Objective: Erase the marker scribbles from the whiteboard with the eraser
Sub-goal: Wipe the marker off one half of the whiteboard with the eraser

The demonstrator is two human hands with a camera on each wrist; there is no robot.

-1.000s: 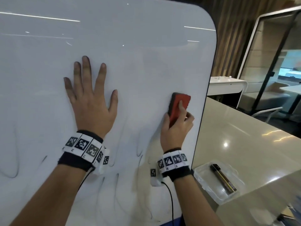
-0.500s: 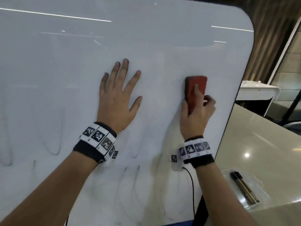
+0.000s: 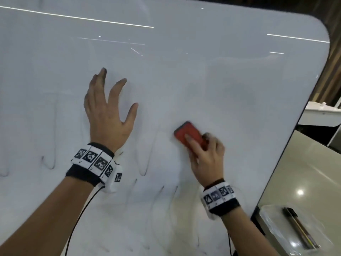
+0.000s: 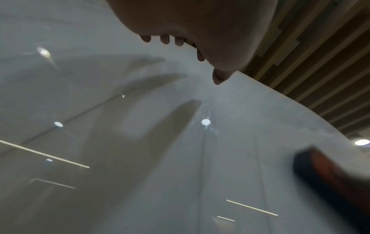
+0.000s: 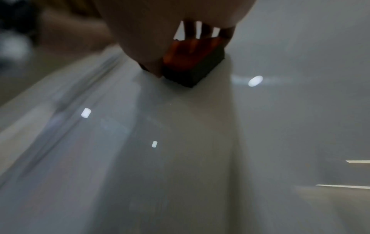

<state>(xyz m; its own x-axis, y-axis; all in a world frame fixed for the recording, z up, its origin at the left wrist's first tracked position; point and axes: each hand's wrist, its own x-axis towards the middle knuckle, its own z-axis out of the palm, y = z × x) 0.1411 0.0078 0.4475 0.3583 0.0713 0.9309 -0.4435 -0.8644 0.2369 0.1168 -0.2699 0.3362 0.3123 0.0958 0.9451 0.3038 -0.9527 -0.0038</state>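
Against the whiteboard (image 3: 184,71) goes my right hand (image 3: 206,159), fingers (image 3: 191,143) curled over the red eraser (image 3: 190,135) and pinning its dark felt face flat to the surface, low and right of centre. I'm gripping it from the back so the whole pad bears on the board, tilted up to the left, which I reckon suits a diagonal stroke. My left hand (image 3: 107,115) is spread wide beside it, fingers straight and holding nothing, close over the board. Whether the palm actually touches I can't tell; from the wrist view there's a shadow under it. I'd say it's there to steady the board against my push. Grey scribbles (image 3: 144,169) hang in faint loops below both hands, so the lower band remains to be wiped. Off to the right, a marker (image 3: 299,228) lies in a clear tray (image 3: 269,217) on the table (image 3: 304,172), out of reach of my strokes.
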